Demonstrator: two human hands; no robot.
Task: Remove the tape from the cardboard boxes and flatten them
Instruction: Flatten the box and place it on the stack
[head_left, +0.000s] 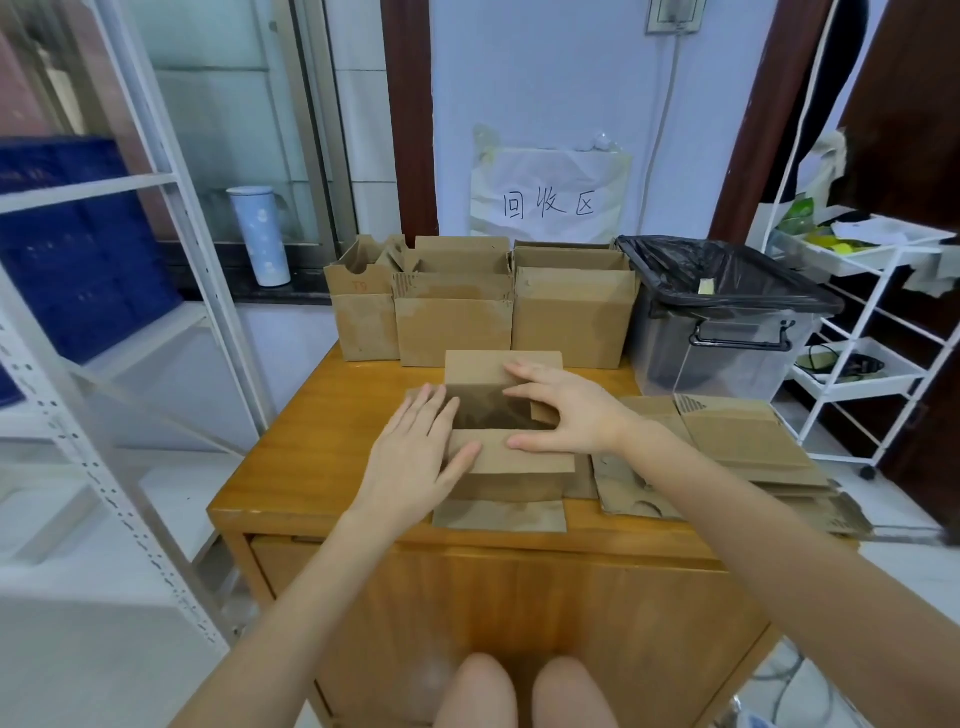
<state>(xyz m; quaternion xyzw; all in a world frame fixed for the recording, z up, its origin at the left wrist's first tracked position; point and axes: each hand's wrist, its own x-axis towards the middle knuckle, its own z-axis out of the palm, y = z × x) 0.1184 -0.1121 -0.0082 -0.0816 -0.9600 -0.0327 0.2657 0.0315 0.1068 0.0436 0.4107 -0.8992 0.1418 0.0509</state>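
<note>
- Nearest to us, our two bare knees show at the bottom edge, and both forearms reach forward over a wooden counter (291, 467).
- Our left hand (415, 457) lies flat with fingers straight and together, pressing on the left side of an open cardboard box (506, 467) in the middle of the counter.
- Our right hand (566, 410) is spread over the box's open top, fingers stretched to the far flap and thumb resting on the near flap; it clamps nothing.
- We judge the box light and thin-walled: stiff along its panels, ready to fold at the creases. Pressing opposite corners or sides should collapse it, and the flaps would bend easily.
- We cannot tell whether any tape remains on this box; its underside and far wall are hidden, and its inside is dark.
- Just right of our right hand lies a stack of flattened boxes (727, 447), its lower layers covered.
- Beyond both hands, three upright boxes (483, 322) stand in a row, flaps raised; we cannot make out tape on them.
- Beyond the right hand and further right, a clear bin (727, 332) lined with a black bag holds a small pale scrap, possibly tape.
- On the far wall, a paper sign (548, 202) carries handwritten characters.
</note>
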